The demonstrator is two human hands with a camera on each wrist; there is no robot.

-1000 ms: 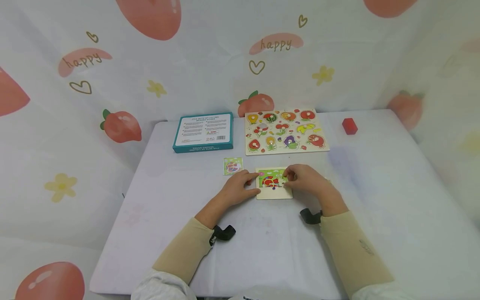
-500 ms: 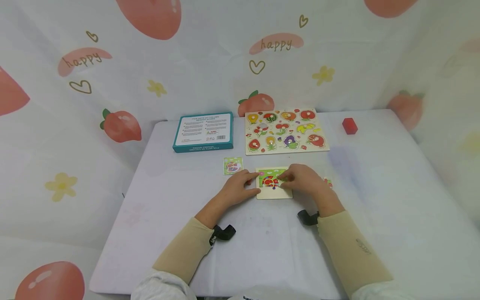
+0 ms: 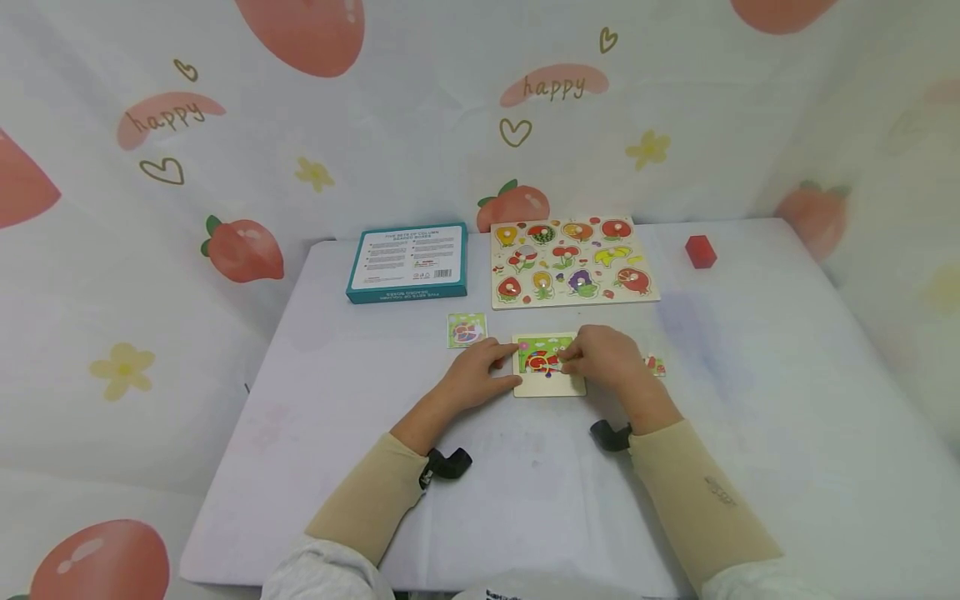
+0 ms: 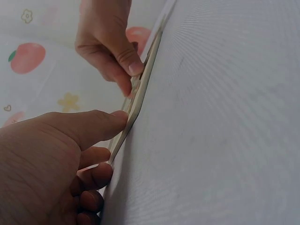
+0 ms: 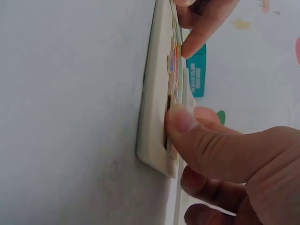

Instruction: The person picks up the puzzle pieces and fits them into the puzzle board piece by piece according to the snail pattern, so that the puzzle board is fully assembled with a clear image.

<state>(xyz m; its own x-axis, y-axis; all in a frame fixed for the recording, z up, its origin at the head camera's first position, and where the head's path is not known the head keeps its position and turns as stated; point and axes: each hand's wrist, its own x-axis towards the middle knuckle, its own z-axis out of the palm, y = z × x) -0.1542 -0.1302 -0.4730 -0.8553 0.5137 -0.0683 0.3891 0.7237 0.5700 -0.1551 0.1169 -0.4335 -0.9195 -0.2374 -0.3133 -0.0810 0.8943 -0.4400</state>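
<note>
A small wooden jigsaw board [image 3: 549, 387] lies on the table, with a green picture and a red and blue figure in its recess. My left hand [image 3: 475, 373] holds the board's left edge, index finger at the upper corner and thumb lower down. Over the right part of the recess, my right hand [image 3: 603, 358] pinches a jigsaw piece [image 5: 173, 152] between thumb and index finger. In the right wrist view this piece sits at the recess, its lower side by the thumb. The hand hides most of it from the head view.
A square picture card [image 3: 467, 331] lies behind my left hand. Another colourful piece [image 3: 657, 366] shows partly beyond my right wrist. Farther back are a teal box [image 3: 407, 262], a fruit peg puzzle [image 3: 574, 262] and a red block [image 3: 701, 252], before a printed cloth backdrop [image 3: 420, 117].
My right hand has moved slightly left over the board with the jigsaw piece, uncovering the colourful piece by its wrist. My left hand and the board have stayed in place.
</note>
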